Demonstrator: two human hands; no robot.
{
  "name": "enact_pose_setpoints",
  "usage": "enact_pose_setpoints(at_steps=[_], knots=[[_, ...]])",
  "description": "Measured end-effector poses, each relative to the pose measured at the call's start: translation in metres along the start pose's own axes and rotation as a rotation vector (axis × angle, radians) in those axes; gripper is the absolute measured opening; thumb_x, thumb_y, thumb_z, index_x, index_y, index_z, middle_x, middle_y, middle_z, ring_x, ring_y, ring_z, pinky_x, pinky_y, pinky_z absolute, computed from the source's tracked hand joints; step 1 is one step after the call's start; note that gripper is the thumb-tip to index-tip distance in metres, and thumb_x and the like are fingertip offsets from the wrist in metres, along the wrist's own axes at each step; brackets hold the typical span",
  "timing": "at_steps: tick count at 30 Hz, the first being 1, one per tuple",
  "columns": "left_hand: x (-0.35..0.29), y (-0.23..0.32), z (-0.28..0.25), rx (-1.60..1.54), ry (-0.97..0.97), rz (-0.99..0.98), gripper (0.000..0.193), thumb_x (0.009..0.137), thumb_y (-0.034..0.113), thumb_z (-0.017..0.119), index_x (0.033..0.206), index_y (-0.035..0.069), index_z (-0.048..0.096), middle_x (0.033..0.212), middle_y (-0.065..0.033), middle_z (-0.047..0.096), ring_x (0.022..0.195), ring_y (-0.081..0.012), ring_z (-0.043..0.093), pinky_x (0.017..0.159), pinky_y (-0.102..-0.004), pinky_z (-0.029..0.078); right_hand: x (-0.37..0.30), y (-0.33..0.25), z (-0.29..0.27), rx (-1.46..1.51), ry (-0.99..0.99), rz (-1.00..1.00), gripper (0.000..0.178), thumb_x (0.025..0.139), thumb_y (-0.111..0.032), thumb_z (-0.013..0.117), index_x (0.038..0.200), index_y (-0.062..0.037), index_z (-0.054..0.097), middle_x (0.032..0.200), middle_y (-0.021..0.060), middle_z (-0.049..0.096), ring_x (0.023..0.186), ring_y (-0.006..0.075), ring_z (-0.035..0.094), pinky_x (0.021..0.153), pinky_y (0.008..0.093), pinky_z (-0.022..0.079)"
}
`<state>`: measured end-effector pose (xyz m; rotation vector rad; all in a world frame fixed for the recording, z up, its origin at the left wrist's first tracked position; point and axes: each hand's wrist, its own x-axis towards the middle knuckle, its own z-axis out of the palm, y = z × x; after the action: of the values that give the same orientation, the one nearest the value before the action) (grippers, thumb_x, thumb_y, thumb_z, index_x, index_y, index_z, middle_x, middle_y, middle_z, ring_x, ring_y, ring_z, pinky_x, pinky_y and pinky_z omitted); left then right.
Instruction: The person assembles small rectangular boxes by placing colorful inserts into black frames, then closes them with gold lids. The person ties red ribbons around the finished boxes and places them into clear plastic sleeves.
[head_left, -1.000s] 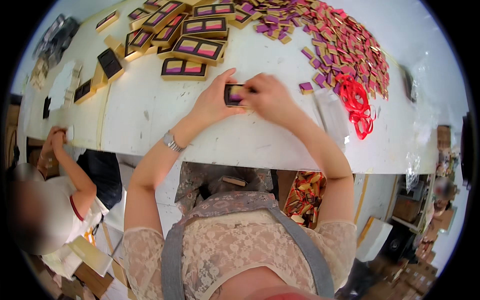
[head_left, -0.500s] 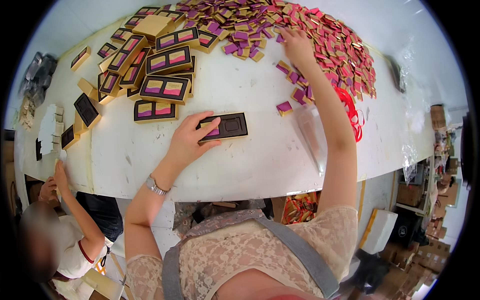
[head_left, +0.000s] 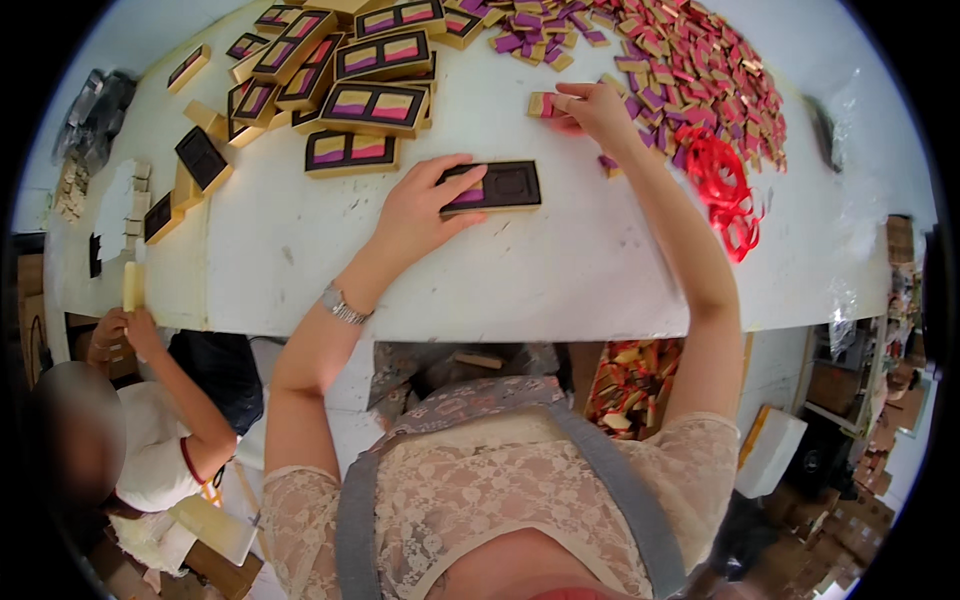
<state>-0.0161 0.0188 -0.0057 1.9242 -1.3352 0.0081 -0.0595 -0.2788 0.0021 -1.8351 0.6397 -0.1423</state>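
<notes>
Boxes with bare dark trays (head_left: 203, 160) lie on the white counter (head_left: 280, 270), well left of both hands. Nearer, beyond the left hand and to its left, gold boxes each holding two packets (head_left: 375, 105) are piled askew. The left hand (head_left: 425, 205) is clamped on the left end of a gold two-compartment box (head_left: 512, 184), thumb on the near edge; a purple-and-gold packet (head_left: 465, 195) sits partly covered in its left compartment, and the dark right compartment is vacant. Apart from it, farther off and to its right, the right hand (head_left: 598, 115) pinches a pink-and-gold packet (head_left: 541, 104) by the right end; whether this packet touches the counter I cannot tell. Loose purple and pink packets (head_left: 690, 80) spread beyond and to the right of this hand, with red ribbon (head_left: 718, 168) near its forearm.

The box looks light and stiff, likely card, best held by its side walls; the packets look light and firm, with smooth wrapping that may slip, so the edges suit a pinch. Against half a second ago, the right hand is back from the loose packets, while the left keeps its hold on the box.
</notes>
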Motion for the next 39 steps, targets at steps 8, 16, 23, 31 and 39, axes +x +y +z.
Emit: enact_pose_setpoints(at_steps=[8,16,23,31,39], knots=[[-0.030,0.020,-0.030,0.176,-0.120,-0.078,0.049,0.074,0.025,0.078,0.121,0.014,0.064,0.124,-0.0055,0.057,0.111,-0.0264,0.055,0.091,-0.0370,0.049,-0.026,0.003,0.017,-0.802,-0.108,-1.064,0.026,0.087,-0.011,0.063,0.112,-0.0122,0.069,0.114,0.0081,0.064,0.104,0.0212,0.059,0.079,0.0332,0.053],[-0.055,0.016,-0.017,0.119,0.051,-0.100,0.053,0.077,0.021,0.076,0.127,0.013,0.060,0.133,-0.0087,0.052,0.118,-0.0291,0.049,0.099,-0.0375,0.045,-0.080,0.020,0.042,-0.787,0.148,-0.967,0.023,0.083,-0.014,0.069,0.106,-0.0140,0.071,0.102,0.0037,0.067,0.091,0.0227,0.062,0.075,0.0337,0.054],[-0.059,0.005,-0.020,0.089,0.029,-0.030,0.054,0.076,0.019,0.076,0.127,0.013,0.060,0.133,-0.0095,0.051,0.119,-0.0299,0.049,0.099,-0.0376,0.045,-0.126,-0.007,0.079,-0.786,-0.082,-1.191,0.030,0.078,-0.021,0.074,0.105,-0.0100,0.069,0.116,0.0070,0.064,0.113,0.0277,0.058,0.087,0.0391,0.051],[-0.042,-0.100,-0.165,0.815,0.638,-0.462,0.048,0.083,0.035,0.070,0.124,0.014,0.059,0.124,-0.0176,0.059,0.112,-0.0313,0.057,0.093,-0.0402,0.048,-0.130,-0.010,0.080,-0.674,-0.146,-1.117,0.038,0.076,-0.023,0.075,0.109,-0.0057,0.066,0.129,0.0136,0.058,0.114,0.0344,0.055,0.088,0.0415,0.050],[-0.107,-0.071,-0.148,0.743,0.352,-0.609,0.063,0.078,0.020,0.061,0.139,0.012,0.047,0.146,-0.0231,0.037,0.115,-0.0411,0.051,0.096,-0.0448,0.046,-0.081,-0.051,0.153,-0.705,0.165,-1.359,0.038,0.076,-0.024,0.074,0.112,-0.0155,0.065,0.128,0.0076,0.058,0.107,0.0298,0.056,0.081,0.0382,0.049]])
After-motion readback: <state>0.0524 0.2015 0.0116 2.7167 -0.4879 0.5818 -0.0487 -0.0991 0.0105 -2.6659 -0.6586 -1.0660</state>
